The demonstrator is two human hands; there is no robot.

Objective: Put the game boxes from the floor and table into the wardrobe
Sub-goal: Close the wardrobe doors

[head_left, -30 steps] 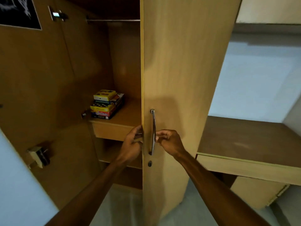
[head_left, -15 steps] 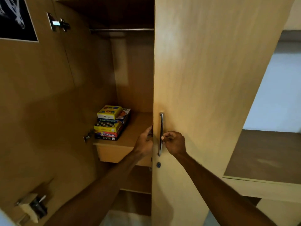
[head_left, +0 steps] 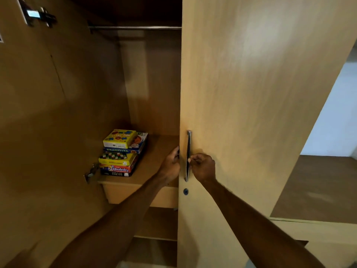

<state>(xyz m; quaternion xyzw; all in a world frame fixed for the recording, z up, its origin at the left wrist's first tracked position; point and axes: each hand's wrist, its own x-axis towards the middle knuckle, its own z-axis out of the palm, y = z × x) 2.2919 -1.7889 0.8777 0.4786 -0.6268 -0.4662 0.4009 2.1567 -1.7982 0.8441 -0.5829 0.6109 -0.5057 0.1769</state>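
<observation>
A stack of several game boxes (head_left: 121,153) lies on a wooden shelf (head_left: 154,167) inside the open wardrobe, a yellow box on top and a Chess box at the bottom. The right wardrobe door (head_left: 251,113) stands partly open in front of me. My left hand (head_left: 172,165) grips the door's inner edge just left of the metal handle (head_left: 188,155). My right hand (head_left: 202,167) pinches that handle from the right, fingers curled on it.
The left wardrobe door (head_left: 38,113) is swung wide open, with hinges at top and mid-height. A hanging rail (head_left: 135,27) crosses the top of the wardrobe. A keyhole (head_left: 185,191) sits under the handle. A wooden desk top (head_left: 318,190) lies at the right.
The view has moved closer to the wardrobe and shifted left. Both hands stay at the right door's handle and edge; the door now fills more of the right side.
</observation>
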